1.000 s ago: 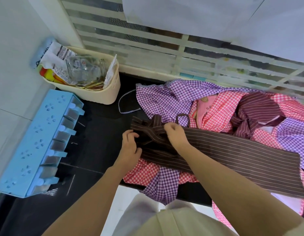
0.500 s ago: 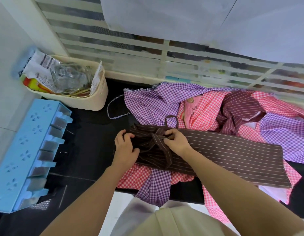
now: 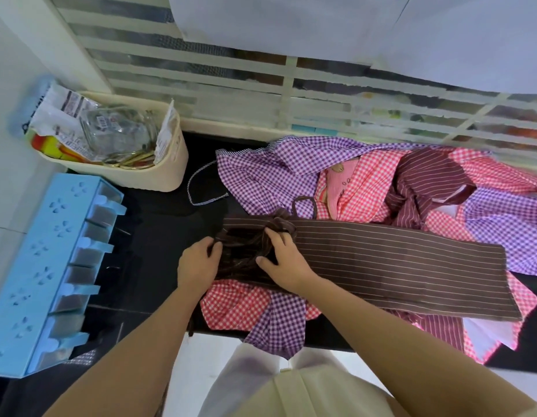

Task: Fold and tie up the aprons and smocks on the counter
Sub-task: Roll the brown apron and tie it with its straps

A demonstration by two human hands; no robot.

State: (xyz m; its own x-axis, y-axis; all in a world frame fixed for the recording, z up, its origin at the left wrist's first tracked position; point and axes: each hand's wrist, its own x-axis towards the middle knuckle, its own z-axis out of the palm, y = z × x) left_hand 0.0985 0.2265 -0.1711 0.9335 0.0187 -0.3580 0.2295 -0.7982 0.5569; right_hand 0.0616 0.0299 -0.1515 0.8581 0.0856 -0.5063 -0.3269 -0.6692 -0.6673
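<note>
I stand at a black counter (image 3: 158,236). Far side: a window (image 3: 231,85) with horizontal frosted stripes, its top covered by white sheets (image 3: 291,19). Left: a white tiled wall (image 3: 14,145). Near: pale floor (image 3: 201,353). The light is soft and even.

The brown apron (image 3: 396,266), folded into a long striped band, lies across checked aprons (image 3: 366,188) on the bench (image 3: 158,236).

Bright, even illumination is recorded; diffuse daylight is admitted through the slatted window (image 3: 285,94) behind the far edge of the counter (image 3: 158,236). Shadows are soft and faint. The bunched end of the brown striped apron (image 3: 396,260) is smeared by motion blur. Straight lines are bowed toward the frame edges.
</note>
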